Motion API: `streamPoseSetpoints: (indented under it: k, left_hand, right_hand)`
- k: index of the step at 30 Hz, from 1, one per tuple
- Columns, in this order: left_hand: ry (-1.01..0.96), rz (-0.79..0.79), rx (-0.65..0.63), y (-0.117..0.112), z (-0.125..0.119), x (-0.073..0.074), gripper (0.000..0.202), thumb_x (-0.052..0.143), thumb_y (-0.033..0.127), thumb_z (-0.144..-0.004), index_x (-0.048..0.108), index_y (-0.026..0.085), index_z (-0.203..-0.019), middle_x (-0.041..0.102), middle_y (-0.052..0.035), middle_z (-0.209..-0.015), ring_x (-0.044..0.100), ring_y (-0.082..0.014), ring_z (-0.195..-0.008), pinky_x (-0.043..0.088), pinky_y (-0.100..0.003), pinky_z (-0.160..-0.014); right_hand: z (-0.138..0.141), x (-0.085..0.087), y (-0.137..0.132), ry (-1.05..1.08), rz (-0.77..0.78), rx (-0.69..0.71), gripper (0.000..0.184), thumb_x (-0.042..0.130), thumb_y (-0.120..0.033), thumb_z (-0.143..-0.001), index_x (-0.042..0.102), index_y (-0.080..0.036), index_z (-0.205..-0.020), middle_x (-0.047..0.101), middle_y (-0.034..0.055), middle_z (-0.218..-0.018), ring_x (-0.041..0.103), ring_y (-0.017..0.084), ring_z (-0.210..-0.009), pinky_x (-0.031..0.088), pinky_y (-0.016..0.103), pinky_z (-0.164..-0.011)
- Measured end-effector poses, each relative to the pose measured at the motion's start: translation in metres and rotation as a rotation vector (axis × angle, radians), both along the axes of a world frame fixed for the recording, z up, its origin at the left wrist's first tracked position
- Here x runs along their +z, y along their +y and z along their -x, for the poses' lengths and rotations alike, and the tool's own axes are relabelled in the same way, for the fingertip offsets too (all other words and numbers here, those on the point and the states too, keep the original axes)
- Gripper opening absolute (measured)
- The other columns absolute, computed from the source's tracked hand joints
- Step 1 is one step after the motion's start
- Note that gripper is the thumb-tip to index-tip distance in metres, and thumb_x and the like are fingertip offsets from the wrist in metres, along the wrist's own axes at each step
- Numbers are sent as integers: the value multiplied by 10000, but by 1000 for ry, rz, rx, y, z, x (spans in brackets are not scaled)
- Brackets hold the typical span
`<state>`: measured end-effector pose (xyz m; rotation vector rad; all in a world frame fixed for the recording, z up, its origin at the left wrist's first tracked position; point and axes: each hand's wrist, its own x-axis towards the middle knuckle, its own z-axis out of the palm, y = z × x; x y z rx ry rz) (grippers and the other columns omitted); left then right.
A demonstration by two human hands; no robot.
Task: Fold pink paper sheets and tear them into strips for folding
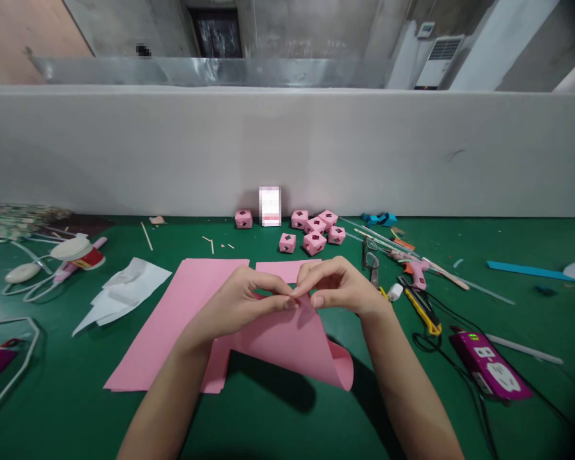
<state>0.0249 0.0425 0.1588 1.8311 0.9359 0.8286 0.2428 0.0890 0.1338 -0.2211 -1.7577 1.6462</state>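
Between my two hands hangs a sheet of pink paper [287,345], its lower right corner curling round. My left hand [249,297] pinches its upper edge between thumb and fingers. Close beside it, my right hand [338,287] pinches the same edge, with the fingertips of both hands nearly touching. A stack of pink paper [191,294] lies under and left of my left hand. Behind my hands is a smaller pink paper piece [278,268]. Several folded pink paper cubes [315,243] with dark diamond-shaped openings stand farther back.
Right of my hands lie glasses [371,260], a pink glue gun [416,271], a yellow utility knife [424,308] and a purple power pack [491,367] with cables. Crumpled white paper [124,291] and a tipped paper cup [79,252] are at left. A grey partition [172,153] borders the green table [268,428].
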Motion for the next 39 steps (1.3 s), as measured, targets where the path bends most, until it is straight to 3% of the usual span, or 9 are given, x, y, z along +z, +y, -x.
streamPoseSetpoints:
  k: [19,24,28,39]
  left_hand:
    - [-21,25,27,1,-4,-1,137,710,322,-860,774,201,-863,755,-29,-824,682,-151,-794,532,-244,-734]
    - [-39,30,47,0,-5,1,145,701,325,-869,769,199,-848,744,-23,-811,666,-138,-782,518,-234,-720]
    - [-30,36,90,0,-4,1,141,695,309,-868,759,191,-828,730,-19,-802,652,-136,-773,513,-235,-705]
    - [-3,-1,70,1,-3,0,186,695,356,-859,760,185,-825,722,-29,-758,641,-147,-732,517,-259,-679]
  right_hand:
    - [3,1,-3,13,52,-55,127,755,-191,-834,791,-234,-948,705,23,-858,622,108,-758,515,220,-682]
    - [2,1,-3,-21,46,-92,100,741,-267,-855,784,-212,-927,706,30,-839,607,113,-735,498,222,-652]
    - [3,-1,-3,-49,26,-109,210,653,-360,-924,767,-195,-987,696,39,-857,585,113,-746,490,227,-668]
    - [3,-2,-2,-18,41,-92,202,730,-346,-860,769,-201,-994,725,38,-882,633,121,-755,528,229,-670]
